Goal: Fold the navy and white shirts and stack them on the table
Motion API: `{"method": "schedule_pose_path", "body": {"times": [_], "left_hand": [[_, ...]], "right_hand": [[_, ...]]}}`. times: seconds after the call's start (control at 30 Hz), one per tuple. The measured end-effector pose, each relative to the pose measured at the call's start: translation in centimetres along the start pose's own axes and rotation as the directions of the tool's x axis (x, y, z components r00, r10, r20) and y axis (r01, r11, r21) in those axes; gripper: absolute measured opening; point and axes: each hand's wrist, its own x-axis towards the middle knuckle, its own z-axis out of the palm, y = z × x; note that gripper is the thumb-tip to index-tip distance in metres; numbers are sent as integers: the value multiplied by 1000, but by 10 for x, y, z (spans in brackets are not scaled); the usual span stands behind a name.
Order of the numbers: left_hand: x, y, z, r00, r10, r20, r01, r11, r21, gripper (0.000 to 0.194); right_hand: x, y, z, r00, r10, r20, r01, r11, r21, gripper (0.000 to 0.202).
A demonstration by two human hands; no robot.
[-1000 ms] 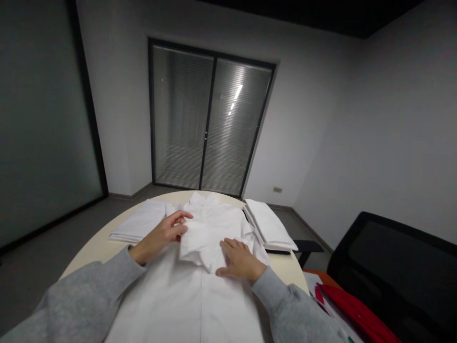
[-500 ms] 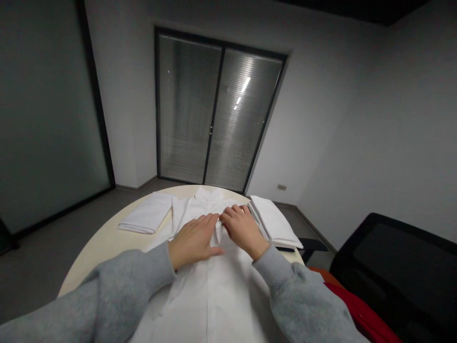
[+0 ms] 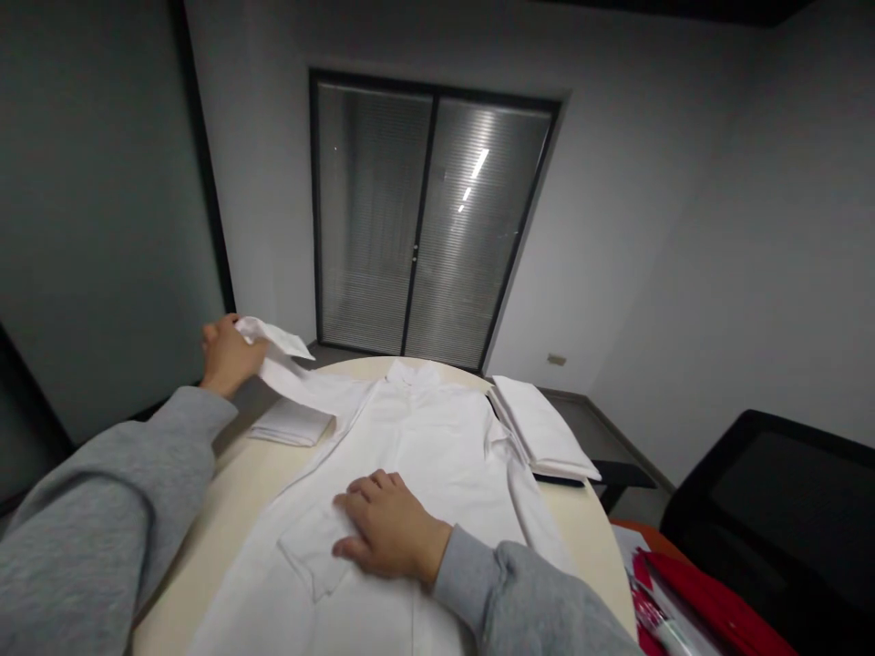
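Observation:
A white long-sleeved shirt [image 3: 444, 437] lies front up on the round table, its collar [image 3: 414, 374] at the far edge. Out to the left, my left hand [image 3: 232, 355] is closed around the end of one sleeve [image 3: 301, 383] and holds it raised off the table. The sleeve hangs over a folded white cloth [image 3: 293, 424]. My right hand [image 3: 389, 524] rests palm down on the shirt's middle, fingers slightly bent and thumb apart. Beneath and beside its fingers lies a loose-edged flap of white cloth [image 3: 314, 551]; whether it is a cuff or a pocket I cannot tell.
The pale round table [image 3: 588, 538] shows along both sides. At its right edge a folded white stack [image 3: 540, 424] lies on something dark. A black mesh chair [image 3: 772, 510] stands at the right, with red items [image 3: 711, 592] near it. Beyond are glass doors with blinds [image 3: 437, 228].
My hands have parted from over the shirt's upper middle. The left has swung out left, lifting a sleeve; the right has come down nearer to me onto the shirt's front.

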Motion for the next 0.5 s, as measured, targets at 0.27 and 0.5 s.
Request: {"method": "schedule_pose_path", "body": {"times": [0.27,0.5], "left_hand": [[-105,63,79,642,614,460,-619,769,-162,54],[-135,43,123,640,541,546,-674,736,62,48]], "right_hand": [[6,24,-47,994,26,107,-17,996,-82,16],[-71,165,-230,703,617,-354,-703,676,-219,30]]}}
